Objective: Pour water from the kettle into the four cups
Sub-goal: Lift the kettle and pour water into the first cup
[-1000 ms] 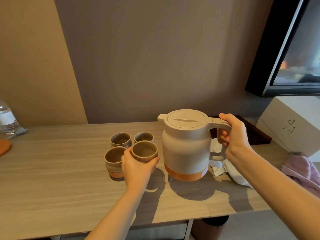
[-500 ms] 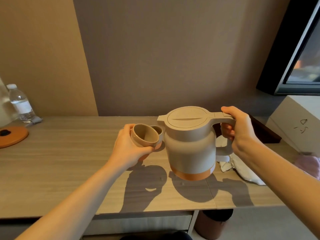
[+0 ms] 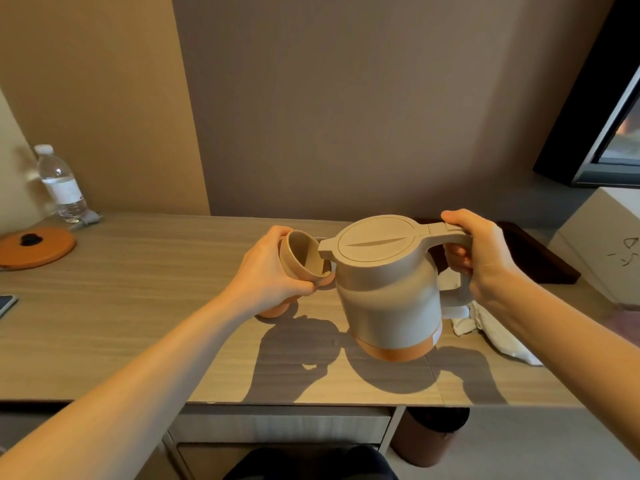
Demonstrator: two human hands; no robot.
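A beige kettle [image 3: 388, 299] with an orange base is lifted off the wooden desk [image 3: 138, 323] and tilted left. My right hand [image 3: 481, 258] grips its handle. My left hand [image 3: 273, 275] holds a beige cup [image 3: 301, 254] in the air, tilted with its mouth against the kettle's spout. Beneath that hand the orange foot of another cup [image 3: 275, 309] shows on the desk. A sliver of a further cup [image 3: 327, 278] peeks out between the held cup and the kettle. The remaining cups are hidden behind my hand and the kettle.
An orange kettle base plate [image 3: 34, 249] and a water bottle [image 3: 62, 185] stand at the far left. White cloth [image 3: 498, 330] lies right of the kettle, a dark tray [image 3: 540, 261] and a white box [image 3: 602, 244] beyond. A bin [image 3: 433, 434] stands below the desk edge.
My left hand lifted one cup from the group and raised it to the spout. The kettle rose off the desk and tipped left. My view swung left, showing the bottle and base plate.
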